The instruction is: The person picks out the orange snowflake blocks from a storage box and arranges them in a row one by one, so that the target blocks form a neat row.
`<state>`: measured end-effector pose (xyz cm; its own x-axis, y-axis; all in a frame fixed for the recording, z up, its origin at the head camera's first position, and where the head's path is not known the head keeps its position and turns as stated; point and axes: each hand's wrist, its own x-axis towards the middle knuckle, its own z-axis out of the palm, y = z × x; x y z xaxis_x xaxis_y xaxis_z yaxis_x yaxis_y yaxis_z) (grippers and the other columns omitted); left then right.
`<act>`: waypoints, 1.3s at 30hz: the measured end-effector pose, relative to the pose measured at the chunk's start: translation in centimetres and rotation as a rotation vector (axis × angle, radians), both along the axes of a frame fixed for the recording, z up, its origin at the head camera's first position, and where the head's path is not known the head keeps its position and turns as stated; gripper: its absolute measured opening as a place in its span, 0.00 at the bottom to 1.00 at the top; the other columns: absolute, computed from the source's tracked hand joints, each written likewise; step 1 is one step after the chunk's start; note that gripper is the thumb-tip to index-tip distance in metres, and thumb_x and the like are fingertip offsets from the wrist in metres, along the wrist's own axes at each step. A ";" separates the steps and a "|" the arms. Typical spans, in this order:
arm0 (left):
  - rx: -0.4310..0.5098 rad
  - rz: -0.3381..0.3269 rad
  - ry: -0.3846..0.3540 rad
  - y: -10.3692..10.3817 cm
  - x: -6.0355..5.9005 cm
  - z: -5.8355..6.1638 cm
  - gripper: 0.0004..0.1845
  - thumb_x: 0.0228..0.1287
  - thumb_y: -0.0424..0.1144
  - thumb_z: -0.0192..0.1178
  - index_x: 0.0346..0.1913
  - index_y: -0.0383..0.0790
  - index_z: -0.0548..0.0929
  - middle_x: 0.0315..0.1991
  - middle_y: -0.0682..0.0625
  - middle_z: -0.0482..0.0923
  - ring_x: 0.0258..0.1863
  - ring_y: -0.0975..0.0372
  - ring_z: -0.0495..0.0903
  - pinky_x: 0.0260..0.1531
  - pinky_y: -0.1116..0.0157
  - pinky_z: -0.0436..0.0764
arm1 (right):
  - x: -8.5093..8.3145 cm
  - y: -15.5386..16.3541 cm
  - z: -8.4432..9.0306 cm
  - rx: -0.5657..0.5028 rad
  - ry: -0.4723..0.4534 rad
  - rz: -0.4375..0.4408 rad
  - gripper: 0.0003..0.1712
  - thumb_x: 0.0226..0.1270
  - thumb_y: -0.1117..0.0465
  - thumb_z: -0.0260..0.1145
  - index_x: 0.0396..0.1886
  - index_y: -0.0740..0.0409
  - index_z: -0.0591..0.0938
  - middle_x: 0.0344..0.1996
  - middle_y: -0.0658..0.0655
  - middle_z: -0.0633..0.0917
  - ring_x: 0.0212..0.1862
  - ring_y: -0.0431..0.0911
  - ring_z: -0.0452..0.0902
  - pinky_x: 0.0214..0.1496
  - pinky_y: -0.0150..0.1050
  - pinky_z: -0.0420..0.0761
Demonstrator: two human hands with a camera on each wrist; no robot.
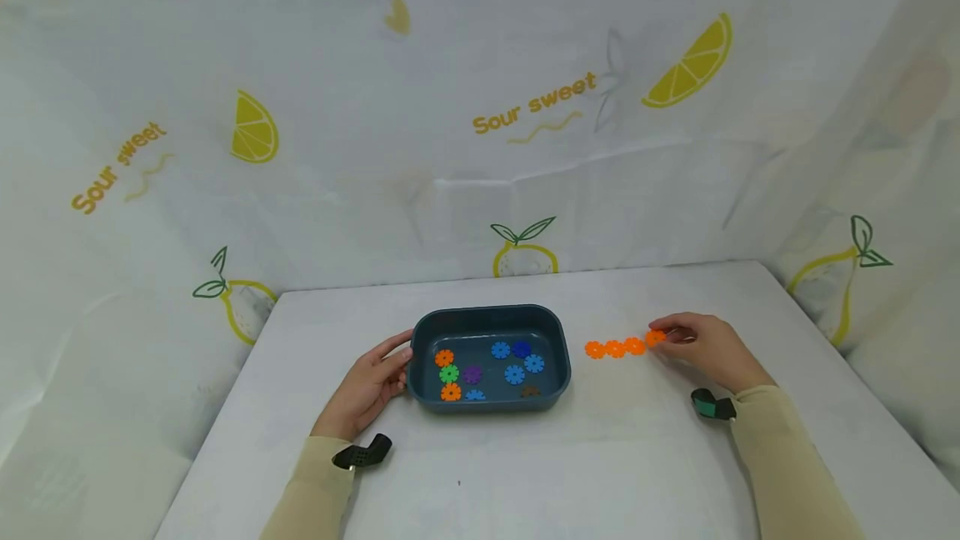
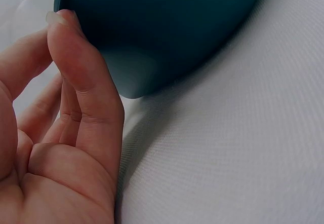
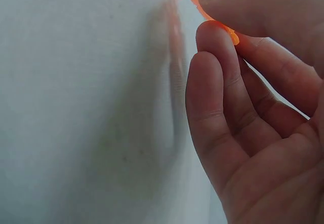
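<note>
Fingertips (image 3: 223, 36) of the right hand (image 1: 705, 348) are seen pinching the orange flake (image 3: 212, 16) only in the wrist view. From above, it is shown ending an orange row (image 1: 615, 348) beside the blue tray (image 1: 487, 319), which is touched by the left hand (image 1: 371, 386) with straight fingers.

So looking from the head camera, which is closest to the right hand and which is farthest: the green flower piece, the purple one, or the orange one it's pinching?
1. The orange piece, pinched in the right hand, at the right end of the orange row.
2. The purple piece, in the middle of the blue tray.
3. The green piece, on the tray's left side, just past the purple one.
</note>
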<state>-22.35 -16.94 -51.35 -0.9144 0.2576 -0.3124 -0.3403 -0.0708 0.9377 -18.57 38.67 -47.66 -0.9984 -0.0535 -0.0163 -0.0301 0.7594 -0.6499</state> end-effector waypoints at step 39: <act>0.022 -0.002 -0.016 0.2 0.0 0.3 0.28 0.81 0.47 0.64 0.79 0.53 0.74 0.39 0.52 0.80 0.33 0.64 0.77 0.36 0.72 0.81 | 0.0 -0.7 -0.3 0.036 -0.015 -0.006 0.18 0.71 0.57 0.77 0.57 0.59 0.88 0.49 0.59 0.89 0.50 0.51 0.83 0.53 0.46 0.83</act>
